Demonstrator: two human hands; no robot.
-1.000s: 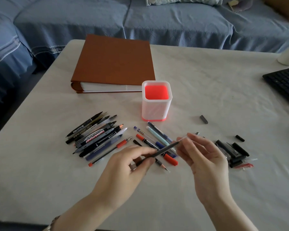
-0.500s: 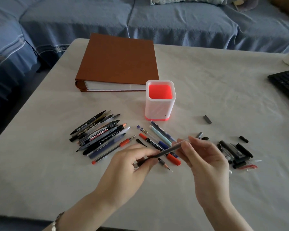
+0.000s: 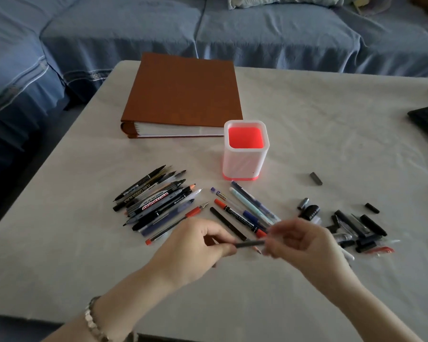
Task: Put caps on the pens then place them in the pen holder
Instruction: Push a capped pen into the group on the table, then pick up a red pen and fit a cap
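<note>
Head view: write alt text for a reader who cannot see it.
A left hand and a right hand hold one thin dark pen between them over a white table. Loose pens lie at left, loose caps at right, and a white pen holder stands behind, near a brown binder.

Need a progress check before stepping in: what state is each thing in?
Pen holder: upright, empty.
Grey pen: gripped by left hand, right hand pinching its other end.
Left pen pile: lying flat, tips bare.
Caps: loose, heaped.
Binder: closed, flat.
</note>
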